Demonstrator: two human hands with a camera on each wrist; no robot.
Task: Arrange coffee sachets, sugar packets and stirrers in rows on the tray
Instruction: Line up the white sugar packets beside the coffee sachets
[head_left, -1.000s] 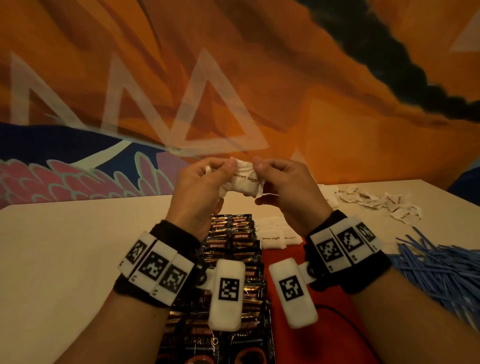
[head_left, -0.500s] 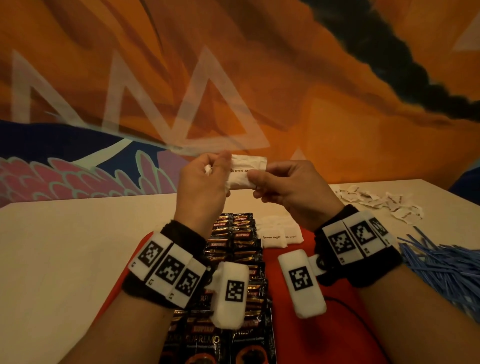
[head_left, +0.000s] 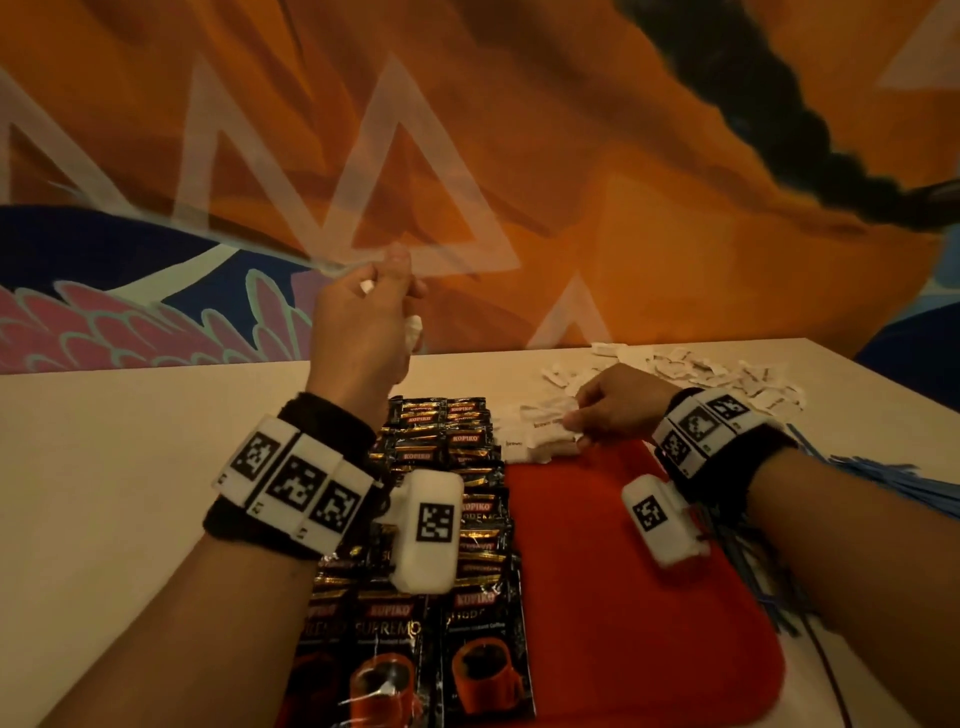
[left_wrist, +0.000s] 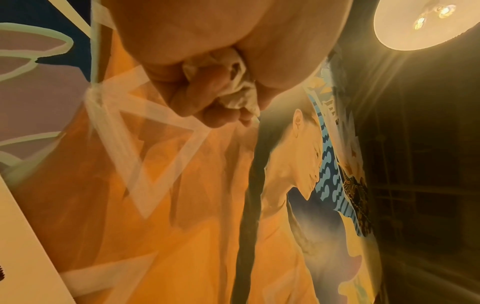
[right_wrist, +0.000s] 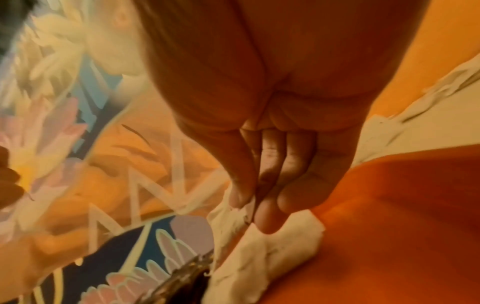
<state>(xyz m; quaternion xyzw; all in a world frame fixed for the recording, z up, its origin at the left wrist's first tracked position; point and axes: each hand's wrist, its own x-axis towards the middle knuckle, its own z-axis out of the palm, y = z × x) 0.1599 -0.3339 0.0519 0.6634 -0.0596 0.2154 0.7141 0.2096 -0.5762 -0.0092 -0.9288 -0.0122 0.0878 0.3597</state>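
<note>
My left hand (head_left: 387, 299) is raised above the table's far side, fingers curled round a crumpled bunch of white sugar packets (left_wrist: 235, 86). My right hand (head_left: 574, 422) is low at the far end of the red tray (head_left: 639, 597). Its thumb and fingers (right_wrist: 270, 218) pinch one white sugar packet (right_wrist: 285, 244) at the short row of sugar packets (head_left: 535, 441) lying there. Black coffee sachets (head_left: 441, 467) lie in overlapping rows down the tray's left half. Blue stirrers (head_left: 914, 486) lie in a heap on the table to the right of the tray.
A loose pile of white sugar packets (head_left: 727, 374) lies on the beige table (head_left: 130, 493) at the far right. A painted mural wall (head_left: 571, 182) rises just behind the table's far edge. The tray's right half is bare red.
The hands, which held packets together in the air, have parted. My right hand dropped to the tray's far end with one packet; my left stayed raised with the bunch.
</note>
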